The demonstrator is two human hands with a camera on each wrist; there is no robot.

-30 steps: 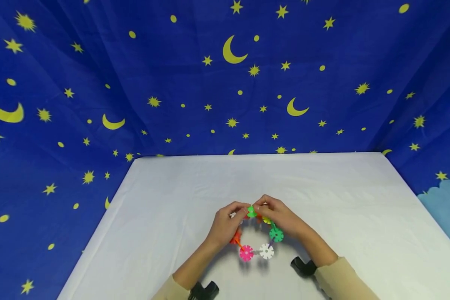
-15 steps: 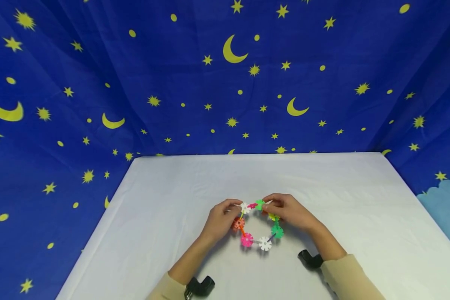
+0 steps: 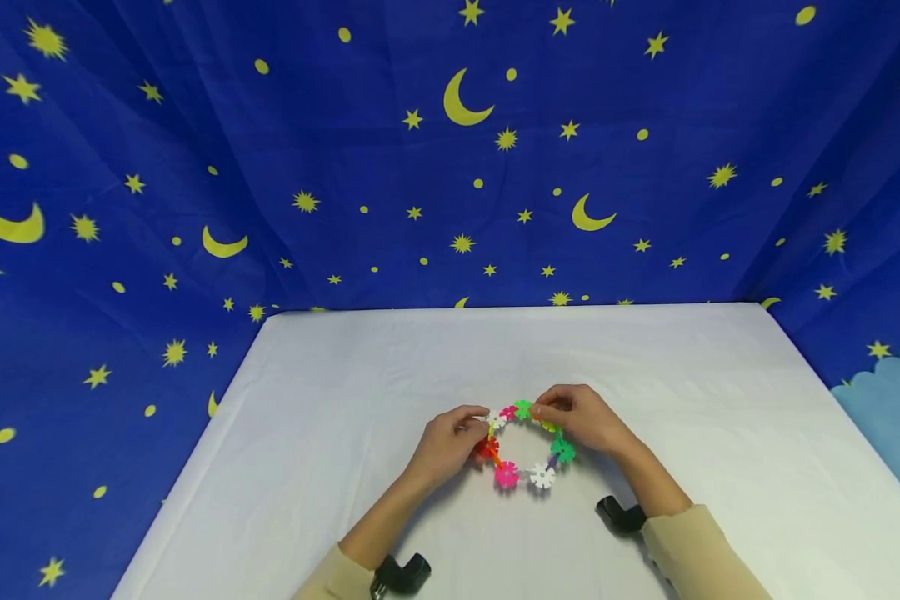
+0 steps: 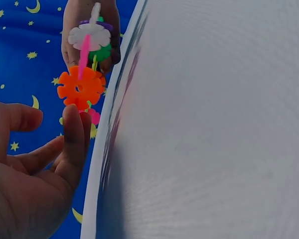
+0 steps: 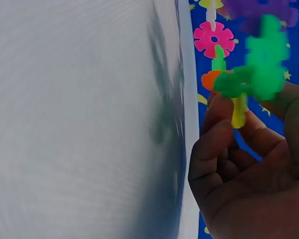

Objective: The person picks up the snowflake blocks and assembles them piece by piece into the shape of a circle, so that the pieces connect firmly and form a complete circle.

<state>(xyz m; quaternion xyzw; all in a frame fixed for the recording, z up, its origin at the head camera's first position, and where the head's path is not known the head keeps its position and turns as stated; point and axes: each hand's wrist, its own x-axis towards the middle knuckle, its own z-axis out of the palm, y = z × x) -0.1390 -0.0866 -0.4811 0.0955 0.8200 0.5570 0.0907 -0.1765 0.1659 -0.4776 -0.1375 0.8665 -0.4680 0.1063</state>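
Note:
A closed ring of interlocking plastic snowflake discs [image 3: 506,475], in pink, white, green, orange, red and yellow, is held up over the white table. At the ring's upper right, the right hand [image 3: 587,421] pinches it around an orange disc [image 5: 209,79], next to a yellow disc [image 5: 238,117]. On the opposite side is the left hand [image 3: 442,448], beside a white disc [image 3: 497,418] and a red-orange one. In the left wrist view its thumb stands apart from the fingers, and the fingertips are right at the lower edge of an orange disc [image 4: 81,87].
A white cloth [image 3: 360,375] covers the table. Blue fabric [image 3: 390,167] with yellow moons and stars hangs behind and at the sides. Black wrist-worn devices [image 3: 405,575] sit by both beige sleeves [image 3: 701,550].
The hands have spread apart from the ring's top, uncovering the white, pink and green discs. The ring has shifted right and away from the body. The left hand has loosened from the white disc.

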